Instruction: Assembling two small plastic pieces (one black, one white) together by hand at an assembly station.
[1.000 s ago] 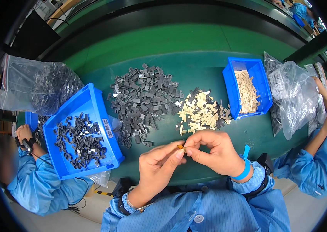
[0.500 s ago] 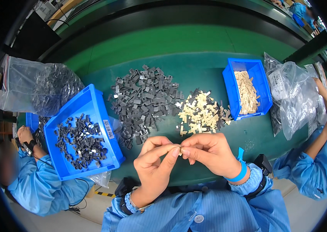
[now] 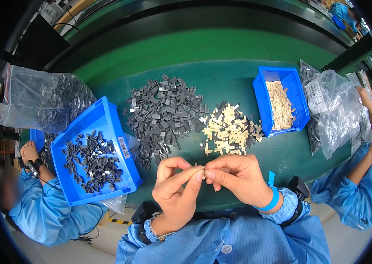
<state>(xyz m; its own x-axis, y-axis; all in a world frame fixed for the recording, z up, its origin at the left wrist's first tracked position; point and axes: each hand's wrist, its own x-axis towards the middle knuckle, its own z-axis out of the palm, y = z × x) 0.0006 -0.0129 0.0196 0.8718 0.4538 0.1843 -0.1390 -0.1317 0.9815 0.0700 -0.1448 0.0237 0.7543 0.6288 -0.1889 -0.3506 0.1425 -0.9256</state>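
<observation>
Pinched half-hidden piece (image 3: 204, 176) between left hand (image 3: 178, 187) and right hand (image 3: 238, 178), near desk (image 3: 221, 203) edge — faced black pile (image 3: 162, 116) and beige pile (image 3: 226, 132), bare desk beyond.

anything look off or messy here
Nothing looks plainly damaged. The cream pile has dark parts mixed in, which looks untidy but may be intended. The big blue bin sits askew, turned at an angle, though the fisheye view may exaggerate that.

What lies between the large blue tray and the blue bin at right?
The head view shows clear plastic, a dark pile, then a cream and black pile.
</observation>
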